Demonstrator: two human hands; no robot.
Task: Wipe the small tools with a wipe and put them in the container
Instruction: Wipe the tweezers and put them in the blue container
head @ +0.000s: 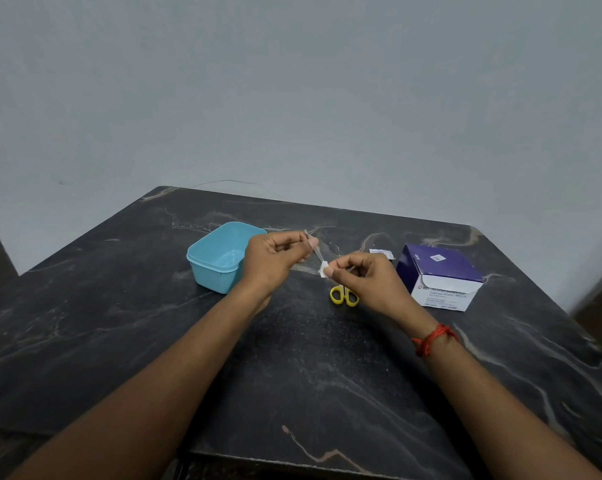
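My left hand (pixel 275 259) pinches a thin metal tool, seemingly tweezers (pixel 315 251), near its upper end, holding it slanted above the table. My right hand (pixel 365 277) pinches a small white wipe (pixel 323 270) folded around the tool's lower tip. A light blue plastic container (pixel 219 259) stands open just left of my left hand; nothing shows inside it. Small scissors with yellow handles (pixel 343 295) lie on the table beneath my right hand, their blades hidden by it.
A purple and white box of alcohol swabs (pixel 439 277) stands at the right. A torn wipe wrapper (pixel 381 252) lies behind my right hand. The dark marble table (pixel 310 375) ends at a grey wall behind and drops off on both sides.
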